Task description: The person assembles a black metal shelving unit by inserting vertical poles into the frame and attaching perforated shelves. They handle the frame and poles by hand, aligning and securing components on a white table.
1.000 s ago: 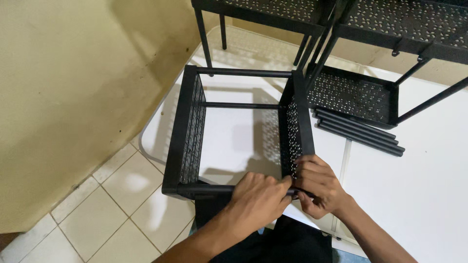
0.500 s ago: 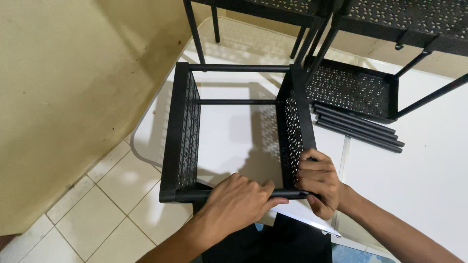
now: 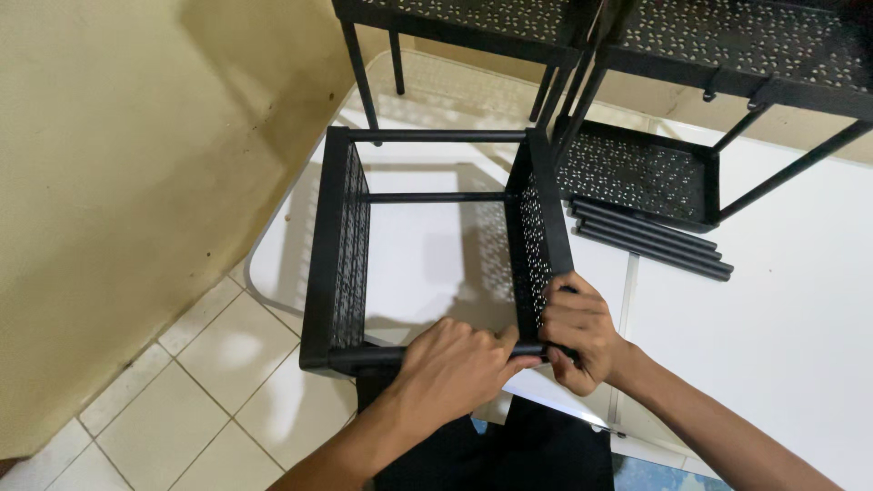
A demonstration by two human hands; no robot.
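Note:
A black metal rack frame (image 3: pixel 338 236) lies on its side on a white table (image 3: pixel 782 318), with two perforated shelf panels joined by thin black rods. My left hand (image 3: pixel 450 368) is closed around the nearest black rod (image 3: pixel 368 356) at the frame's front edge. My right hand (image 3: pixel 579 332) grips the lower corner of the right perforated panel (image 3: pixel 536 232) where that rod meets it. Both hands are close together, nearly touching.
Several loose black rods (image 3: pixel 650 241) lie on the table right of the frame. Behind them sits a perforated black tray (image 3: pixel 637 173), and other assembled black racks (image 3: pixel 727 45) stand at the back. A yellow wall (image 3: pixel 118 164) and tiled floor (image 3: pixel 200 400) are at the left.
My left hand slid right along the front rod toward my right hand, which stays at the panel corner. The frame shifted slightly in view.

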